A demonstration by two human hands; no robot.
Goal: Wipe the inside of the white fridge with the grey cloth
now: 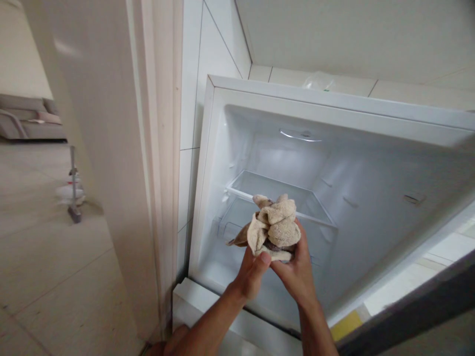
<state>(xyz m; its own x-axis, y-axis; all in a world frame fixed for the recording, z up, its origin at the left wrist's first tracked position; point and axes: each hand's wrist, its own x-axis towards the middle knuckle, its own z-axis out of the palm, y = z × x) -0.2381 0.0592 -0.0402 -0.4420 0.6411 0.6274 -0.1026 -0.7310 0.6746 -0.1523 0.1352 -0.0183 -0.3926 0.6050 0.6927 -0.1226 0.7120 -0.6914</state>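
And here the cloth (282, 233) is sitting bunched between two hands, just off the view's centre toward 5 o'clock, in front of the open fridge (334, 105). The left hand (253, 277) is gripping from the cloth's 7 o'clock, thumb pressing on the near edge; its fingers are disappearing underneath, so I can't tell how far they're curling. The right hand (298, 273) is cupping from 5 o'clock, half open around the bundle, fingers supporting the 4 o'clock side. Beyond, toward 12, the shelf (260, 184) is showing past the folds.

The pile is looking thick and nubby, so I'm judging this light, soft and floppy, hardly slippery, nothing to break; damp would be making it heavier, and I can't tell that. A darker flap (240, 237) is poking out at 9 o'clock, and it could be snagging on an edge. The surest hold is looking like the fat middle, squeezed from 3 and 9; pinching that loose corner would be risking an unravelled bundle.
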